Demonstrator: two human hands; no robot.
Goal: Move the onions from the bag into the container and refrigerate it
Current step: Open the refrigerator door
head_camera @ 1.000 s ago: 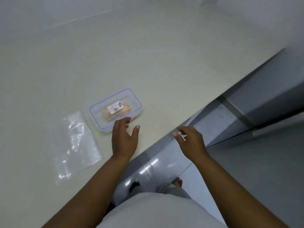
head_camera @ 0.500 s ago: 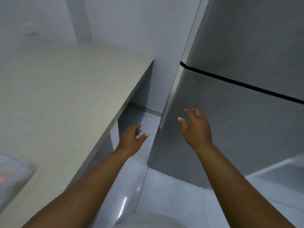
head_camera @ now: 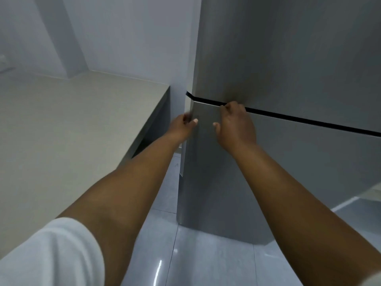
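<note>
Both of my hands are up at the refrigerator, at the top left corner of its lower door. My left hand wraps the door's left edge: the thumb lies on the front face and the other fingers curl out of sight around the side, so it grips that edge. My right hand sits at the dark gap between the upper and lower doors, fingers bent over the lower door's top edge and the thumb hanging free below; it hooks that edge. The door looks closed. The countertop stretches away on my left, bare in the part I can see. The onions, the bag and the container are outside my view, so I cannot tell where they lie.
</note>
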